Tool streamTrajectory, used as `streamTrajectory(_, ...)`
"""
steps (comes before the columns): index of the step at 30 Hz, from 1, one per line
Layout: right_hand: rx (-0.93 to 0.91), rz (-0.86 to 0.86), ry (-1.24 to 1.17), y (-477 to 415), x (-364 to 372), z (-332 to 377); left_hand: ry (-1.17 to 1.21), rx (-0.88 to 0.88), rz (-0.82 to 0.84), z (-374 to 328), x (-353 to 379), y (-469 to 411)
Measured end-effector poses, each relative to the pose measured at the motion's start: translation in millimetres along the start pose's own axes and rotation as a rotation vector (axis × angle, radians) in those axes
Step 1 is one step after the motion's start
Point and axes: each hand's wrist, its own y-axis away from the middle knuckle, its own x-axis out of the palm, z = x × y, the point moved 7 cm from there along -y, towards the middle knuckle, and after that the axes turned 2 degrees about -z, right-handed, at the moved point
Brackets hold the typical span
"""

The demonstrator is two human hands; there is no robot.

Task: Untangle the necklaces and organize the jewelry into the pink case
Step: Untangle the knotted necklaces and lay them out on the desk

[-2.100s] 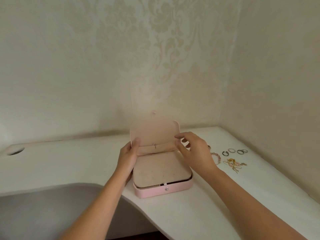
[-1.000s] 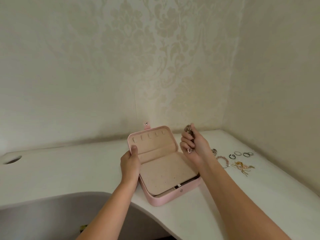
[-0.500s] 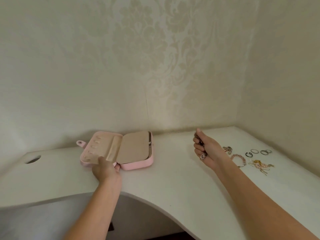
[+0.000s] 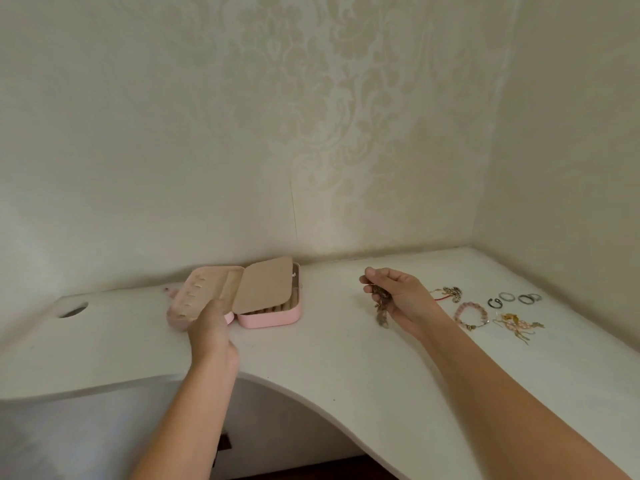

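Slid off to the left of where it lay a second ago, the pink hinged jewellery case (image 4: 272,316) now sits open on the white curved desk (image 4: 329,344), its lid flat to the left and blurred with motion. Its beige inner flap stands slightly raised, showing a padded row beneath. That leaves bare desk in front of the person, which I judge is meant as room for untangling.

The left hand (image 4: 207,325) grips the near edge of the lid, fingers curled over it; the thumb is hidden. The right hand (image 4: 403,299), lifted clear of the desk, pinches a dark tangled metal chain (image 4: 381,304) between thumb and fingertips, and the loose end, bunched in the fist half a second ago, hangs below the palm.

Well right of the case, on the desk, lie a pink beaded bracelet (image 4: 471,315), several dark and silver rings (image 4: 512,298) and a knotted gold necklace bundle (image 4: 517,326). Nothing looks sorted into the case yet
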Motion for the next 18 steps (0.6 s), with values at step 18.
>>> streamTrajectory(18,-0.159,0.260,0.467,57.6,-36.9,47.5,-0.482,0.058,0.946,107.6,120.7,143.9)
